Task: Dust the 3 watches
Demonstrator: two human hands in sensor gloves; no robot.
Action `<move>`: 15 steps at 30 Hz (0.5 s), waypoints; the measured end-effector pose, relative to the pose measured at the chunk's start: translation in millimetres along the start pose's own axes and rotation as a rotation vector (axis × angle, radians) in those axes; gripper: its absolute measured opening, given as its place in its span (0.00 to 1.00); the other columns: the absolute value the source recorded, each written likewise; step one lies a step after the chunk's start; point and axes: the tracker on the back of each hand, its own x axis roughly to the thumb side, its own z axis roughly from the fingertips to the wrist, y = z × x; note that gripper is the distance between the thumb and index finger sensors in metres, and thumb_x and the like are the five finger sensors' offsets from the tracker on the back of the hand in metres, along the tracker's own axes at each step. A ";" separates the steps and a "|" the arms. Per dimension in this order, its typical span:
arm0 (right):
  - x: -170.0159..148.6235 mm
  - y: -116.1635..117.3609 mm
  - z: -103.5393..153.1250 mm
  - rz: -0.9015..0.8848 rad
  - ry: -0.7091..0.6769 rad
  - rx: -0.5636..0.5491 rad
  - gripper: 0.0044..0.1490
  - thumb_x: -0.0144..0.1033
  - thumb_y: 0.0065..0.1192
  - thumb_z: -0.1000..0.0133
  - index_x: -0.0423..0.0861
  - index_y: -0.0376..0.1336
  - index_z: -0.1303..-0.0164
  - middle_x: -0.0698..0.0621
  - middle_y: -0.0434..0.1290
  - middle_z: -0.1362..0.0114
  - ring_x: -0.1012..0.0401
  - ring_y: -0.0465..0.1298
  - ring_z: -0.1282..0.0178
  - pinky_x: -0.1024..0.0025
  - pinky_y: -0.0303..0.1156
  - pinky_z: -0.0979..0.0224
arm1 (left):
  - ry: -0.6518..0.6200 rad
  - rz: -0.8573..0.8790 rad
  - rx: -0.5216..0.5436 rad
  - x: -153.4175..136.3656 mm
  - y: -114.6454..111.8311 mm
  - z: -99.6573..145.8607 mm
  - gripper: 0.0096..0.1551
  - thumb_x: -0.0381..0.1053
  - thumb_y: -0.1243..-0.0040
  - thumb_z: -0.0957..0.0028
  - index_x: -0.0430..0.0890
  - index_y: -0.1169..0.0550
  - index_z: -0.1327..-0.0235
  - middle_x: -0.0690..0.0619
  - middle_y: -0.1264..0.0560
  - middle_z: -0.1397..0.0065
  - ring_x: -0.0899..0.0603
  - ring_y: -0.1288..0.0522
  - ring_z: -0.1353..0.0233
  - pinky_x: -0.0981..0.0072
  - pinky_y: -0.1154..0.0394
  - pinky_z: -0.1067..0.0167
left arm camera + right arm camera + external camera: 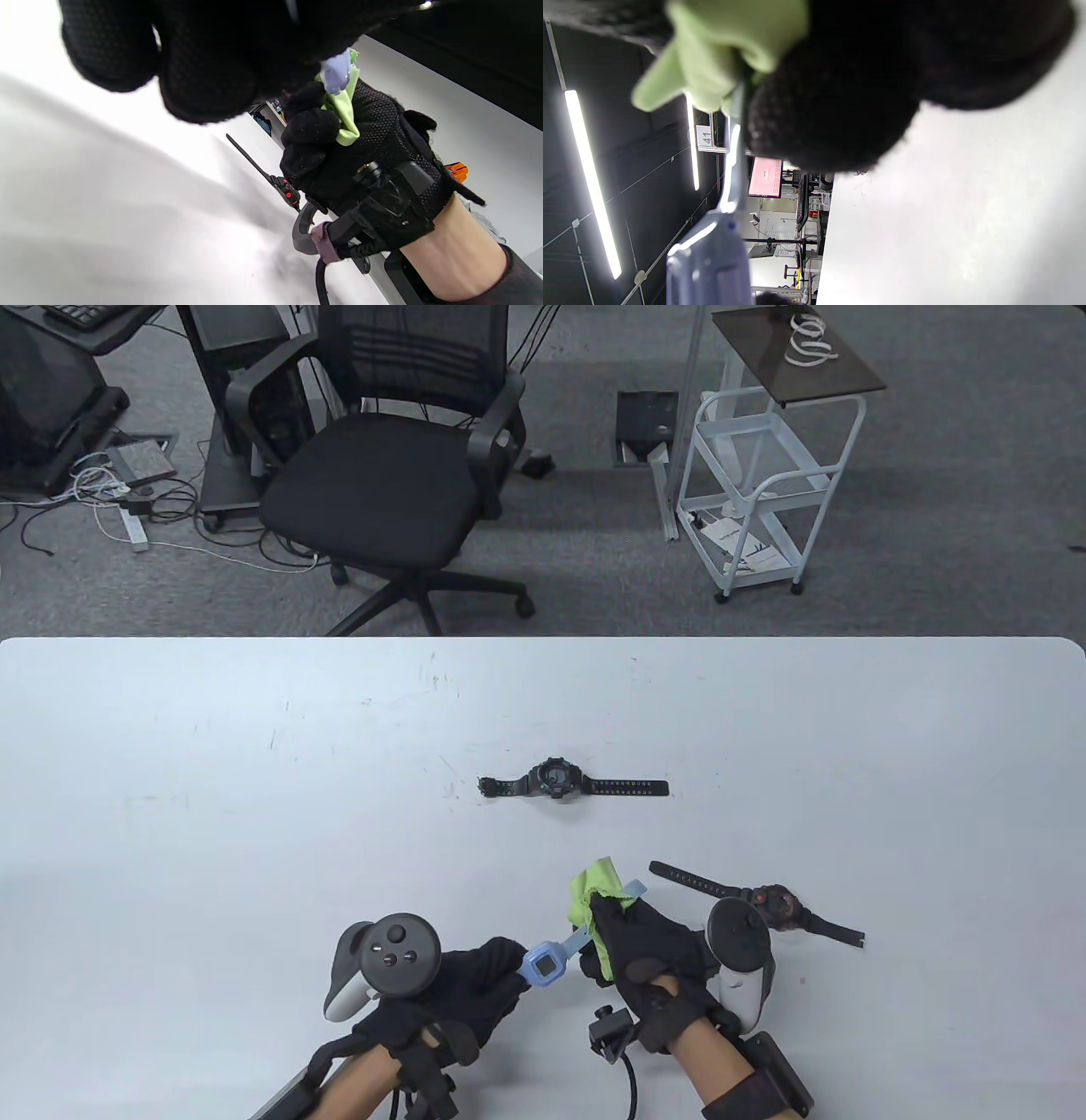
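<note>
From above, the left hand (475, 988) pinches the blue watch (545, 964) by its case above the tabletop (212, 814), while the right hand (649, 954) grips a green cloth (591, 895) wrapped round its strap. A black watch (556, 782) lies mid-tabletop; only the left wrist view shows the red-and-black watch (283, 190) edge-on.
</note>
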 end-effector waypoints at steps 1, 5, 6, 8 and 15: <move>-0.1 -0.8 0.2 -0.003 0.001 -0.011 0.32 0.55 0.57 0.46 0.44 0.79 0.55 0.50 0.87 0.60 0.64 0.87 0.75 0.65 0.83 0.69 | -0.002 0.001 0.002 0.4 0.0 0.0 0.29 0.49 0.43 0.46 0.35 0.21 0.38 0.46 0.15 0.55 0.42 0.14 0.59 0.38 0.20 0.49; 1.4 -0.5 0.2 0.020 -0.009 -0.015 0.30 0.53 0.61 0.48 0.44 0.78 0.51 0.49 0.86 0.57 0.63 0.87 0.72 0.64 0.83 0.66 | 0.000 -0.005 0.003 -0.3 0.1 -0.1 0.29 0.49 0.43 0.46 0.35 0.21 0.38 0.46 0.15 0.55 0.42 0.14 0.59 0.39 0.20 0.49; 1.5 -0.8 0.2 0.022 -0.009 -0.017 0.30 0.52 0.61 0.48 0.44 0.77 0.48 0.49 0.86 0.55 0.63 0.87 0.70 0.64 0.83 0.65 | 0.004 -0.004 0.003 -0.6 0.3 0.0 0.29 0.49 0.43 0.46 0.35 0.21 0.38 0.46 0.15 0.55 0.42 0.14 0.59 0.38 0.20 0.49; 1.5 -1.0 0.1 0.015 -0.008 -0.018 0.29 0.51 0.62 0.48 0.44 0.77 0.47 0.49 0.85 0.54 0.63 0.87 0.69 0.64 0.83 0.64 | 0.006 -0.003 0.001 -1.5 0.2 -0.3 0.29 0.49 0.43 0.46 0.35 0.21 0.38 0.46 0.15 0.55 0.42 0.14 0.59 0.38 0.20 0.49; -1.1 -3.1 0.0 -0.016 -0.005 -0.035 0.33 0.55 0.55 0.45 0.43 0.80 0.57 0.50 0.87 0.61 0.63 0.87 0.76 0.65 0.83 0.69 | -0.001 -0.003 0.001 -0.4 -0.1 -0.4 0.28 0.49 0.43 0.46 0.36 0.21 0.38 0.46 0.15 0.55 0.42 0.14 0.59 0.38 0.20 0.49</move>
